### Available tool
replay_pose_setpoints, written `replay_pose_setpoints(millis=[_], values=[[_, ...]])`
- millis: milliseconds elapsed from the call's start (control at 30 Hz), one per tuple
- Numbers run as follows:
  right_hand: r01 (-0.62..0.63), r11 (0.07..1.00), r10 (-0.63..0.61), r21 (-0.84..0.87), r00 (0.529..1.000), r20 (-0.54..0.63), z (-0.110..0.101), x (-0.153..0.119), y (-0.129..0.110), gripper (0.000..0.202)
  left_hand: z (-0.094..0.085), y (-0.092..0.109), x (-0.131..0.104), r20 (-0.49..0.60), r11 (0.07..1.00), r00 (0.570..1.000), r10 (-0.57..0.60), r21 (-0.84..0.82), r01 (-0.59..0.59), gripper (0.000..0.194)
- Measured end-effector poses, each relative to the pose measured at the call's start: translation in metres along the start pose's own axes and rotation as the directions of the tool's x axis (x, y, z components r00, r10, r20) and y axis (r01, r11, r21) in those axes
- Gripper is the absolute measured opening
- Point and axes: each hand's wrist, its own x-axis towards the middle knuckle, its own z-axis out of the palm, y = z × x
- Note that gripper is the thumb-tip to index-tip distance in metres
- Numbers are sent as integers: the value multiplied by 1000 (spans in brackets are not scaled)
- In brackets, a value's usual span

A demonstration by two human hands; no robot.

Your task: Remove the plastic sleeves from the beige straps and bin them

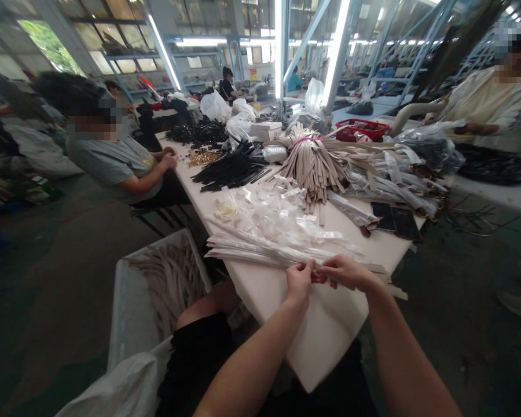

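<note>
My left hand (301, 279) and my right hand (342, 272) are close together at the near part of the pale table (325, 336). The fingers of both are pinched on the edge of a long bundle of pale strips in clear wrapping (256, 250), which lies across the table and runs out beyond my right hand. Exactly which strip or film lies between the fingertips is too small to tell. Just behind the bundle is a loose heap of clear plastic sleeves (269, 211).
Beige straps (310, 159), black strips (232, 165), a red basket (362, 130) and two dark phones (382, 216) sit farther back. A white bin of straps (128, 313) stands left of my legs. One person (113, 162) sits at left, another (481, 104) at right.
</note>
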Motion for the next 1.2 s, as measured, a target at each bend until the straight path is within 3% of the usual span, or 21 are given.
replay_pose_setpoints(millis=[200, 367, 500, 600, 667, 767, 867, 933, 1033, 1100, 1167, 1200], values=[[-2, 999, 2, 50, 1000, 7, -4, 2, 13, 52, -1, 7, 0, -54, 997, 998, 24, -69, -28, 52], [26, 993, -19, 112, 998, -65, 1, 7, 17, 56, 5, 1, -1, 8, 999, 1000, -29, -28, 29, 52], [30, 986, 0, 165, 984, -177, 12, 10, 10, 59, 10, -6, -4, 43, 998, 997, -61, -20, 62, 49], [58, 992, -21, 111, 949, -315, 17, 9, 9, 54, 5, 1, -2, 81, 989, 989, -122, -71, 128, 48], [73, 993, -39, 87, 939, -343, 13, 2, 13, 51, -8, 15, 5, 48, 981, 993, -108, -158, 114, 43], [62, 991, -22, 120, 950, -310, -7, -19, 28, 48, -39, 48, 21, -74, 961, 997, -16, -278, -6, 33], [10, 987, 42, 161, 947, -317, -34, -40, 46, 48, -74, 81, 38, -217, 948, 974, 69, -288, -132, 24], [-29, 986, 81, 162, 941, -329, -50, -48, 56, 49, -91, 96, 43, -249, 951, 962, 112, -255, -176, 20], [-73, 991, 108, 111, 928, -356, -65, -50, 66, 48, -109, 106, 41, -241, 971, 959, 150, -146, -189, 19], [-132, 991, 124, 4, 917, -378, -71, -48, 68, 43, -119, 108, 37, -215, 991, 967, 134, 13, -135, 19], [-213, 958, 98, -194, 874, -476, -73, -42, 66, 34, -126, 110, 31, -194, 966, 973, 123, 248, -73, 21], [-249, 920, 40, -302, 827, -560, -73, -37, 63, 30, -127, 110, 29, -178, 924, 973, 147, 376, -71, 22]])
